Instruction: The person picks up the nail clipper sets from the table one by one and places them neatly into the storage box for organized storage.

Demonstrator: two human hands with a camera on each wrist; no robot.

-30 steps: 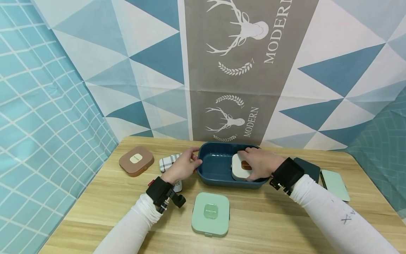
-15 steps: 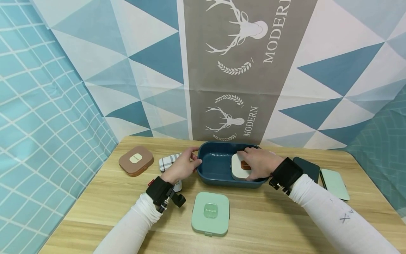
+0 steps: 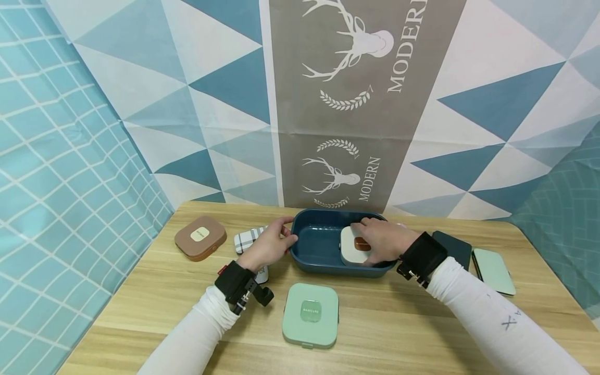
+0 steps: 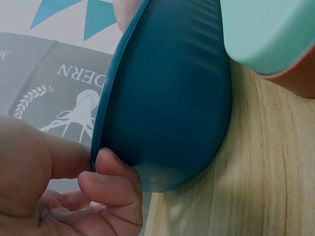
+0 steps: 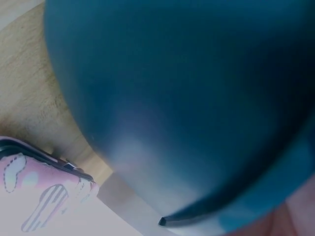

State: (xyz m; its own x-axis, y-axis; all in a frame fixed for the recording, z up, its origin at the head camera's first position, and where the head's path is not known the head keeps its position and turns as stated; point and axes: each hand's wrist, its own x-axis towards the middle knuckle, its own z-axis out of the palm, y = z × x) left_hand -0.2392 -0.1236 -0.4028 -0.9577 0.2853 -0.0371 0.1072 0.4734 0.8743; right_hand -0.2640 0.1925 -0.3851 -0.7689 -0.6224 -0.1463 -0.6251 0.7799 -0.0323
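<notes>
A dark blue bin [image 3: 323, 269] stands against the back of the table. My left hand [image 3: 267, 247] holds its left end; in the left wrist view the thumb and fingers pinch the blue rim [image 4: 98, 128]. Inside the bin's right half lies a cream rounded-square case [image 3: 351, 250] with a brown label. My right hand [image 3: 386, 240] grips this case from above, the thumb at the near side and the fingers at the far side, covering its right part. A mint green case [image 3: 310, 330] marked MANICURE lies flat in front of the bin.
A brown case [image 3: 192, 237] lies at the far left. Partly under my left hand is a plaid case [image 3: 246, 239]. Right of the bin lie a dark case [image 3: 452, 249] and a mint case [image 3: 494, 272]. A pink patterned case [image 5: 44, 191] shows in the right wrist view.
</notes>
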